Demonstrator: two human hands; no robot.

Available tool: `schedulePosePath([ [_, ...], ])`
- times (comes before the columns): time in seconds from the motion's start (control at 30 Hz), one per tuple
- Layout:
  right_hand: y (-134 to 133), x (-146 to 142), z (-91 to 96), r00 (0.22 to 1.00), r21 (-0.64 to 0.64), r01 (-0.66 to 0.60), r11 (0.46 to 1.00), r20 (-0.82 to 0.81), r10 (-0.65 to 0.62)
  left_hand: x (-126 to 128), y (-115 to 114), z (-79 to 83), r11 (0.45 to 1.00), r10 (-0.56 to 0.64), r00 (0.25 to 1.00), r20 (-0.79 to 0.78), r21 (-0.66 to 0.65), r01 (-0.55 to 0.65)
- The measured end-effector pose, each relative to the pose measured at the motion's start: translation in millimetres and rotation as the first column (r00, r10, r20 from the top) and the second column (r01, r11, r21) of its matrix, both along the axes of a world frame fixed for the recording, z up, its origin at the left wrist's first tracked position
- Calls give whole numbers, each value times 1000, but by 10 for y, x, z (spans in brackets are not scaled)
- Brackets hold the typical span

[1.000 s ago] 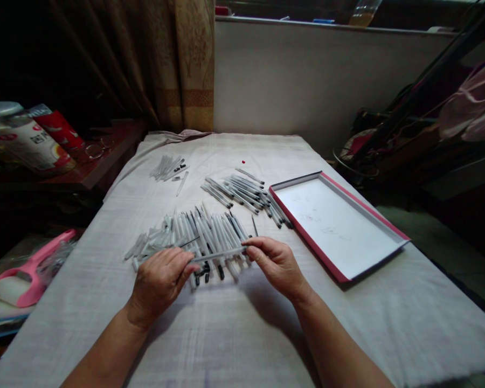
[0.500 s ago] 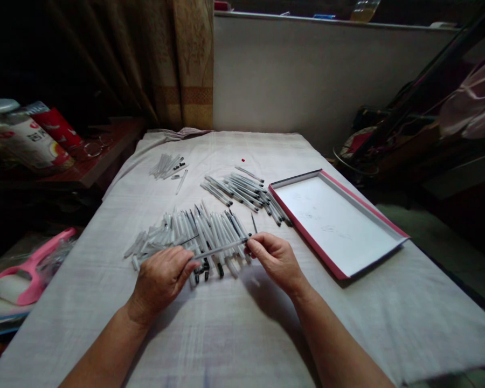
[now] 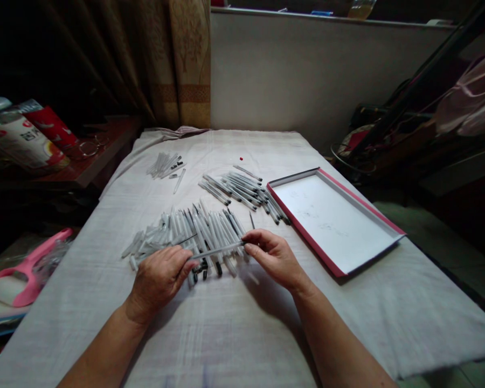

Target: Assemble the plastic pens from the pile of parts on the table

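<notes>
A clear pen [image 3: 216, 250] is stretched almost level between my two hands. My left hand [image 3: 160, 274] closes on its left end, with thumb and fingers pressed together. At the dark right end, my right hand [image 3: 271, 257] pinches with thumb and forefinger; the fingers partly cover that tip. Behind and under the held pen spreads a large pile of clear pen parts [image 3: 178, 229], several black caps [image 3: 219, 268] among them. Farther back lies a heap of pens with black ends [image 3: 244, 188], beside a shallow red-edged box lid [image 3: 331, 221].
A small group of clear caps and black bits [image 3: 161, 165] lies at the back left, a tiny red piece [image 3: 241, 159] at the back. On the left stand a jar [image 3: 20, 137] and a red can [image 3: 52, 126] on a side table, with a pink tape dispenser [image 3: 30, 267] lower down.
Both hands keep hold of the pen in nearly the same pose; the right fingers have shifted slightly at its dark end. The whole view has moved a little.
</notes>
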State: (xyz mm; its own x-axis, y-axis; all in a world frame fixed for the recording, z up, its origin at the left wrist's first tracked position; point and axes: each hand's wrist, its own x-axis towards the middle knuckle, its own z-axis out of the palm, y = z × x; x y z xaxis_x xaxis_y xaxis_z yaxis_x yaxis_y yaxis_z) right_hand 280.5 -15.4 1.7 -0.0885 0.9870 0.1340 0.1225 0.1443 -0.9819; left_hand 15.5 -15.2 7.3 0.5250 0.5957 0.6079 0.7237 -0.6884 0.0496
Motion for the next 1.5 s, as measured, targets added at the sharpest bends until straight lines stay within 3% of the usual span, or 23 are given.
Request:
schedulePosePath([
  [0.63, 13, 8, -6, 999, -37, 4, 999, 47, -2, 36, -2, 10, 1000, -6, 999, -40, -1, 6],
  [0.73, 8, 39, 31, 1000, 37, -17, 999, 22, 16, 37, -16, 27, 998, -24, 999, -31, -63, 22],
  [0.83, 17, 119, 84, 1000, 166, 8, 986, 6, -9, 20, -26, 47, 975, -70, 997, 29, -210, 75],
  [0.97, 74, 248, 59, 983, 252, 185, 950, -37, -182, -13, -23, 67, 941, -43, 985, 165, -325, 95],
  [1.1, 156, 277, -121, 928, 176, 300, 937, 171, -330, -24, -18, 38, 933, -17, 981, 192, -350, 85],
  [1.2, 200, 237, -255, 828, 242, 318, 917, 401, -393, -31, -10, -6, 931, -6, 987, 163, -360, 65],
  [1.4, 230, 171, -347, 693, 314, 236, 920, 609, -386, -42, 2, -22, 912, 0, 990, 143, -405, 59],
  [1.5, 225, 177, -334, 672, 306, 221, 926, 640, -372, -43, -2, -11, 902, 4, 989, 151, -427, 61],
])
